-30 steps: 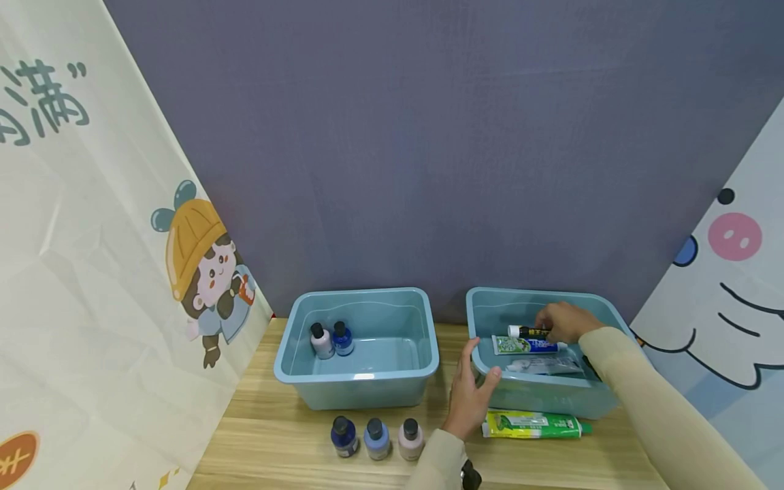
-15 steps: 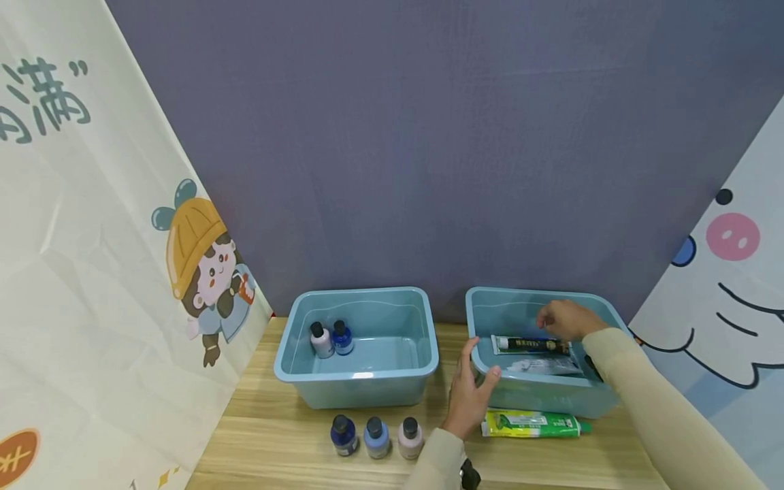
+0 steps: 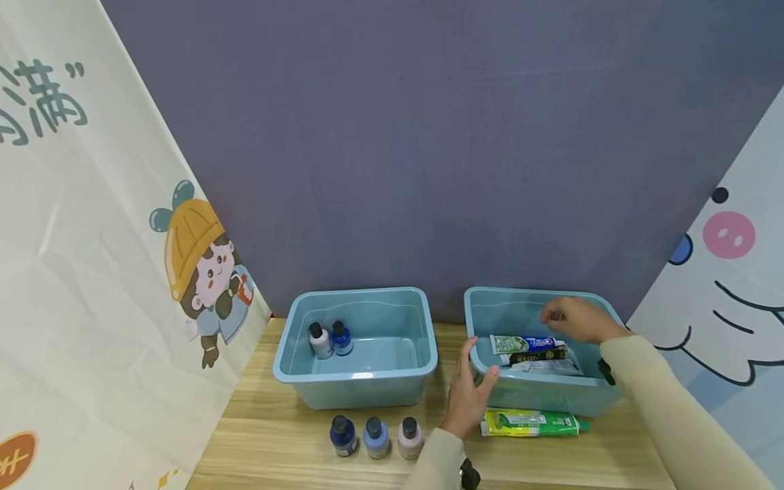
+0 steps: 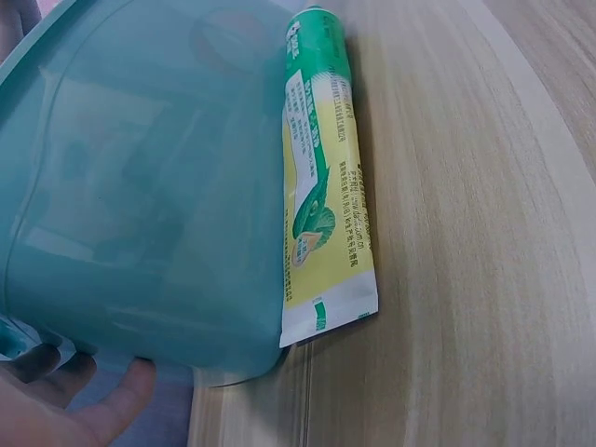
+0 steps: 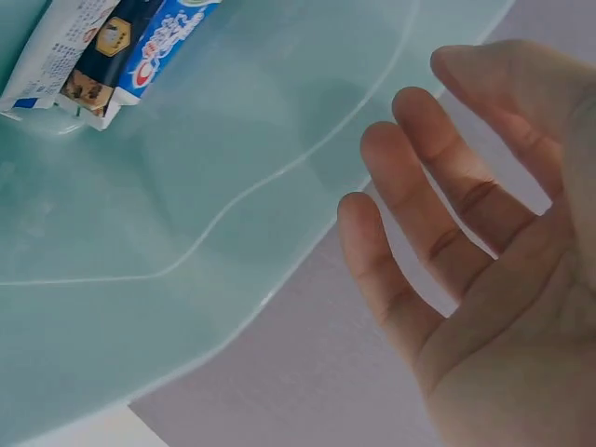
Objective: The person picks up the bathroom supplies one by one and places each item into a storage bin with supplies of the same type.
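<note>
My left hand (image 3: 468, 398) rests at the left front corner of the right blue bin (image 3: 539, 395), thumb at the front and fingers along the side. In the left wrist view its fingertips touch the bin wall. Over the back right of this bin hovers my right hand (image 3: 578, 320); the right wrist view shows its palm and spread fingers (image 5: 433, 209) holding nothing. Inside lie a green-and-blue toothpaste tube (image 3: 519, 344), a black toothpaste tube (image 3: 535, 356) and a silvery-white tube (image 3: 551, 367), side by side. A yellow-green toothpaste tube (image 3: 533, 423) lies before the bin.
A second blue bin (image 3: 361, 393) stands to the left, with a pale bottle (image 3: 321, 342) and a blue bottle (image 3: 341, 339) inside. Before it stand a dark blue bottle (image 3: 344, 437), a light blue bottle (image 3: 376, 439) and a pale pink bottle (image 3: 410, 439) on the wooden table (image 3: 245, 435).
The black tube has gone from behind the green-and-blue tube, across it, to between it and the silvery-white tube. My right hand has let go and shifted slightly right; the left hand stays put.
</note>
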{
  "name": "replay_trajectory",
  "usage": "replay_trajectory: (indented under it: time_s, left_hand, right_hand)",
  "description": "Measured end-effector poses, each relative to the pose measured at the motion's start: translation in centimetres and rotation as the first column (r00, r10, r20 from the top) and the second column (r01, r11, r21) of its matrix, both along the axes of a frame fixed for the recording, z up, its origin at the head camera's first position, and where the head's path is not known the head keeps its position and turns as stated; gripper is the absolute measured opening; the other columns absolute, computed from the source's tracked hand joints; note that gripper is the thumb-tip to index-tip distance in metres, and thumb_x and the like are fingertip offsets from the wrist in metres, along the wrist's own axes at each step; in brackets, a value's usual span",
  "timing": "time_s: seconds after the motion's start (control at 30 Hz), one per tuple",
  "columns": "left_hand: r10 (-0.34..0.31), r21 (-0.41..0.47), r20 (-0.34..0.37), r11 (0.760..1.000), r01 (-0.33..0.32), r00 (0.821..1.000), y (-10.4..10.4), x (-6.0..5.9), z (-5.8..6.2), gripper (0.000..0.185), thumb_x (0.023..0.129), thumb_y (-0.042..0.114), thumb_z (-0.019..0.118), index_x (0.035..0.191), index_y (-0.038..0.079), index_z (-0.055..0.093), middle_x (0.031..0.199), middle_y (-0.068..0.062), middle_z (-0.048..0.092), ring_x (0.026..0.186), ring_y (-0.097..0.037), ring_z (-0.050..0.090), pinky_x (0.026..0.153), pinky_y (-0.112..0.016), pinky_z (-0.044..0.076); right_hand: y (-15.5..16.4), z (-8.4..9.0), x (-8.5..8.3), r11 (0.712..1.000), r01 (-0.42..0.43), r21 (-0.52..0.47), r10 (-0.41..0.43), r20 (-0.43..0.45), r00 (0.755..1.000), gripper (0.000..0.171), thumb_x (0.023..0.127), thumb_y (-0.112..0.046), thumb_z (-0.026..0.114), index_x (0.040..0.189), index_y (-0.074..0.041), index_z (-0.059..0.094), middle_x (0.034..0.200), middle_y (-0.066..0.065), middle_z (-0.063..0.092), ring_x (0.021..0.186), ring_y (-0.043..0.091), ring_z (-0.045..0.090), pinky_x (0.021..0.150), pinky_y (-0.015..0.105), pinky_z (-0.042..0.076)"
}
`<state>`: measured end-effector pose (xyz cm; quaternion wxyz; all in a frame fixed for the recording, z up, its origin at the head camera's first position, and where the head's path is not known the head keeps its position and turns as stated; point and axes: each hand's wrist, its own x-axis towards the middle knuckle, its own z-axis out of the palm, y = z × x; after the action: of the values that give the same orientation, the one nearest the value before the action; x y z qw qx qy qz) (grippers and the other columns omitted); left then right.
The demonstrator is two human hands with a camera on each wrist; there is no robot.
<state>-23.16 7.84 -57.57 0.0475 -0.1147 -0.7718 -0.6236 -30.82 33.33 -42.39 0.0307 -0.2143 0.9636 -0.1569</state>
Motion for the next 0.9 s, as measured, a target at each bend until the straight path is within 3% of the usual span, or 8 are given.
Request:
replay_trajectory:
  time_s: [0.2,0.4,0.63,0.77,0.9]
  left_hand:
    - [0.009,-0.005,-0.02,1.0,-0.009,1.0,0.1,0.0,-0.1,0.061,0.102,0.051,0.055,0.154,0.052,0.024,0.164,0.007,0.036,0.146,-0.022,0.042,0.113,-0.055,0.04]
    - [0.008,-0.001,-0.004,1.0,-0.008,1.0,0.1,0.1,0.0,0.061,0.102,0.054,0.055,0.154,0.054,0.023,0.164,0.009,0.034,0.147,-0.021,0.041,0.114,-0.055,0.039]
    - [0.014,-0.003,0.0,1.0,-0.014,1.0,0.1,0.2,0.1,0.061,0.102,0.052,0.055,0.153,0.055,0.023,0.164,0.009,0.034,0.145,-0.021,0.043,0.113,-0.055,0.04]
    - [0.013,-0.003,0.003,1.0,-0.013,1.0,0.1,0.2,0.0,0.06,0.102,0.052,0.056,0.153,0.056,0.024,0.164,0.008,0.035,0.144,-0.021,0.044,0.112,-0.054,0.041]
    - [0.023,-0.006,-0.002,1.0,-0.023,1.0,0.1,0.1,-0.1,0.061,0.101,0.052,0.056,0.153,0.055,0.024,0.164,0.007,0.036,0.143,-0.022,0.046,0.111,-0.054,0.042]
  right_hand:
    - [0.2,0.6,1.7,1.0,-0.004,-0.026,0.001,-0.107,0.994,0.012,0.096,-0.012,0.068,0.104,-0.014,0.077,0.098,-0.001,0.074,0.083,0.011,0.064,0.073,0.04,0.056]
    - [0.0,1.2,3.9,0.999,0.018,-0.034,-0.023,-0.155,0.988,0.013,0.096,-0.015,0.07,0.108,-0.016,0.076,0.102,-0.002,0.073,0.081,0.006,0.06,0.069,0.033,0.053]
    - [-0.7,1.8,6.4,0.998,0.019,-0.052,-0.032,-0.265,0.964,0.014,0.096,-0.016,0.071,0.108,-0.02,0.076,0.097,-0.009,0.069,0.079,0.001,0.057,0.066,0.029,0.05]
    - [-1.0,1.6,8.1,0.996,0.017,-0.091,-0.049,-0.356,0.933,0.015,0.092,-0.014,0.075,0.104,-0.023,0.076,0.092,-0.015,0.065,0.078,-0.003,0.055,0.063,0.027,0.049]
    - [-1.2,0.4,9.5,0.987,0.004,-0.164,-0.084,-0.483,0.872,0.023,0.087,-0.008,0.08,0.1,-0.027,0.075,0.092,-0.017,0.064,0.078,-0.005,0.055,0.063,0.025,0.049]
